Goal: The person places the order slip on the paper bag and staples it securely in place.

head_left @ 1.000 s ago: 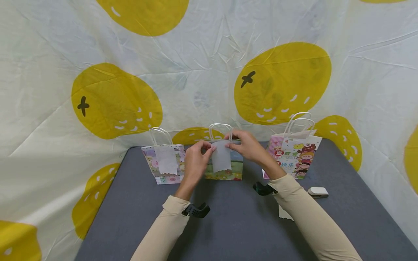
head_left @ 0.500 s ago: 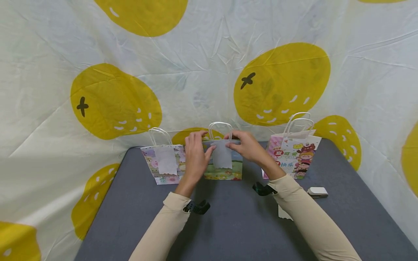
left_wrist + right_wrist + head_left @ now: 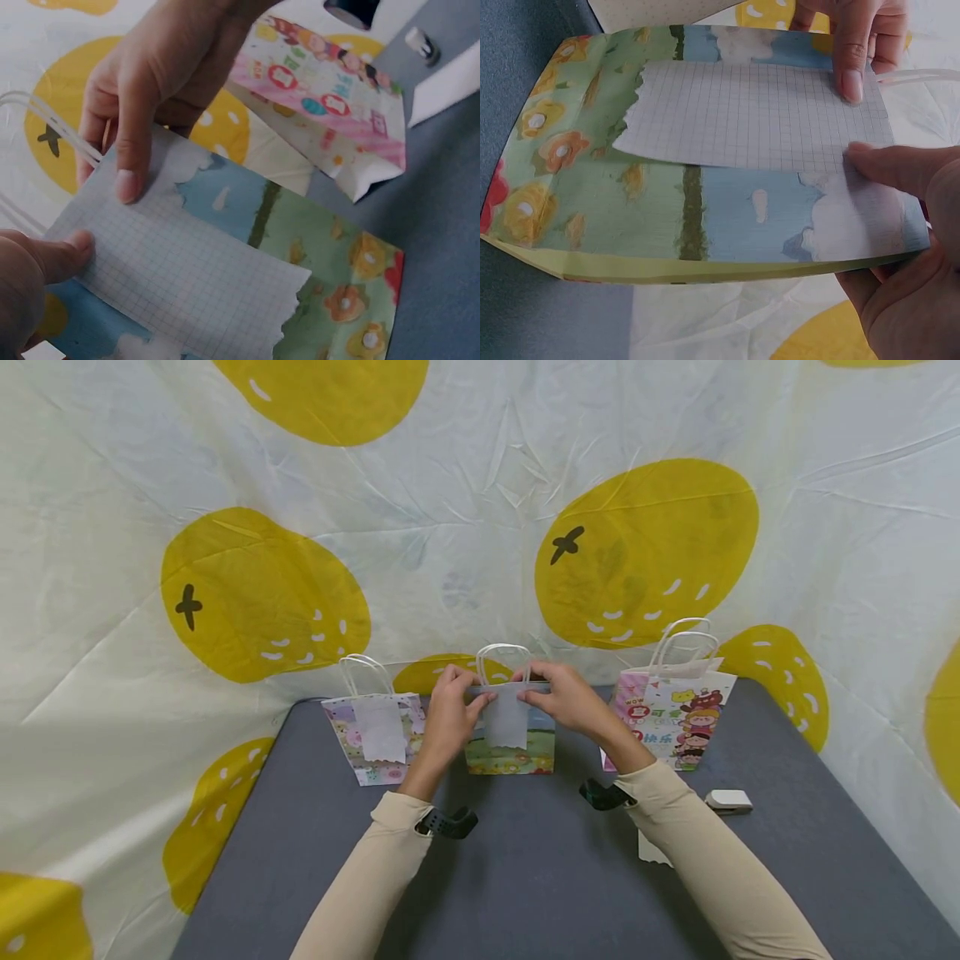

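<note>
paper (image 3: 506, 722) on bag (image 3: 510, 761), fingers (image 3: 889, 46) perhaps inside

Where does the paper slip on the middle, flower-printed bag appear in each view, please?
Head: the paper slip is just below and right of centre.
Left wrist: lower left of centre, torn edge towards the lower right.
Right wrist: above centre, torn edge towards the left.
Shared landmark: the flower-printed bag behind it.

A torn-edged, gridded paper slip (image 3: 506, 722) lies against an upright, flower-printed bag's (image 3: 541, 750) near face.
</note>
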Motion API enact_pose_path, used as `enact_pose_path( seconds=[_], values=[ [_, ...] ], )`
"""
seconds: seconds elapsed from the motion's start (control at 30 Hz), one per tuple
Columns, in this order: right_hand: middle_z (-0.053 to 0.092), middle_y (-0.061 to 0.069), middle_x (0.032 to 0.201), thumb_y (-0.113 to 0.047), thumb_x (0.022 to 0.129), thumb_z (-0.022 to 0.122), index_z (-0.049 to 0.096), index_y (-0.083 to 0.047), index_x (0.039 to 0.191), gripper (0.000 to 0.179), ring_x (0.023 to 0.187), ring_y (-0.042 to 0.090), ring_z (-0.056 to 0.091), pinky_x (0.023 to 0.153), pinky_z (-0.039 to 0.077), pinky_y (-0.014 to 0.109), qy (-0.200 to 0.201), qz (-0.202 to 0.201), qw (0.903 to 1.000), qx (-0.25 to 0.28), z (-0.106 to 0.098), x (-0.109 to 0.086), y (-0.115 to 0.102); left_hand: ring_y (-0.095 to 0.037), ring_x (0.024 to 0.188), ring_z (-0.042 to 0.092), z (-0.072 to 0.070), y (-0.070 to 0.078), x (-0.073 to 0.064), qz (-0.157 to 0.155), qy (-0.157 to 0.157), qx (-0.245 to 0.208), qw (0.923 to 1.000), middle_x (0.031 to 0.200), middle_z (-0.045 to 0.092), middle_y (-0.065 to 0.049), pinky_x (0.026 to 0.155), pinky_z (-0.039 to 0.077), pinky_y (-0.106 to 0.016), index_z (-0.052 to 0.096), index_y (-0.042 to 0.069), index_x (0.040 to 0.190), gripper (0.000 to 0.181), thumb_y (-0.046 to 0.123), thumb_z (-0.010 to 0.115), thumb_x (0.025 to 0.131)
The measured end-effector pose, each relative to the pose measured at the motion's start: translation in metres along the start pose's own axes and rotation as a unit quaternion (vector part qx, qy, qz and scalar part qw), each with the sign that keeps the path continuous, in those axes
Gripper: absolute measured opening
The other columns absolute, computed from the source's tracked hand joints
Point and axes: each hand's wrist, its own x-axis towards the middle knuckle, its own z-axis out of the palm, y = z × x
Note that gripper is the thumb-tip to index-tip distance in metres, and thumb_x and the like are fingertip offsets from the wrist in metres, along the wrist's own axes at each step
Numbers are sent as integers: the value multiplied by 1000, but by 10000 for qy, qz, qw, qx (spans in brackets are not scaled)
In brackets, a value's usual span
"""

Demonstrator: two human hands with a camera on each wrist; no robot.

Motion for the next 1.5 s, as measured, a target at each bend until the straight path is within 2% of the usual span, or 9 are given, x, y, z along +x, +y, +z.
enact_pose_path(
  seconds=[0.2, 0.43, 0.73, 0.97, 1.13, 1.5],
  values=[
    [71, 11, 118, -13, 95, 72, 72, -7, 111, 17, 113, 30, 64, 93, 53, 49, 38, 57, 9999, -80, 0, 0, 1, -28, 96, 60, 1, -3, 1, -417, -197, -654, 9968, 100, 58, -9, 85, 51, -42, 73, 5, 100, 17, 17, 79, 90],
    [72, 10, 111, -14, 96, 71, 73, -5, 110, 16, 104, 27, 67, 88, 54, 47, 168, -73, 9994, -294, 3, 0, 1, -28, 101, 63, 6, -5, 1, -683, -264, -836, 9938, 106, 67, -11, 91, 52, -45, 71, 4, 99, 17, 17, 77, 91],
    [73, 10, 106, -11, 95, 72, 73, -5, 107, 14, 97, 25, 67, 85, 55, 45, 296, -338, 9986, -289, 6, 0, 2, -27, 100, 63, 6, -4, 0, -790, -293, -1105, 9903, 107, 68, -9, 89, 53, -43, 73, 4, 100, 15, 17, 75, 92],
    [73, 9, 107, -12, 95, 72, 73, -5, 108, 14, 96, 24, 67, 82, 54, 43, 324, -281, 9988, -240, 7, 0, 2, -27, 102, 63, 6, -6, 0, -796, -377, -1312, 9874, 109, 69, -10, 91, 53, -43, 72, 3, 101, 16, 17, 74, 93],
    [73, 10, 107, -11, 94, 73, 73, -5, 106, 13, 98, 25, 67, 85, 55, 45, 400, -211, 9988, -203, 6, -2, 1, -28, 104, 62, 5, -5, 1, -768, -442, -1302, 9875, 110, 70, -10, 93, 52, -45, 72, 4, 103, 16, 18, 74, 94],
    [67, 16, 124, -11, 93, 74, 67, -3, 124, 33, 115, 36, 64, 99, 50, 54, 664, 24, 9963, -550, -18, -32, -12, -26, 110, 62, 3, -8, 0, -858, -489, -1336, 9861, 112, 70, -7, 97, 52, -44, 73, 6, 104, 16, 18, 74, 94]
  ],
)
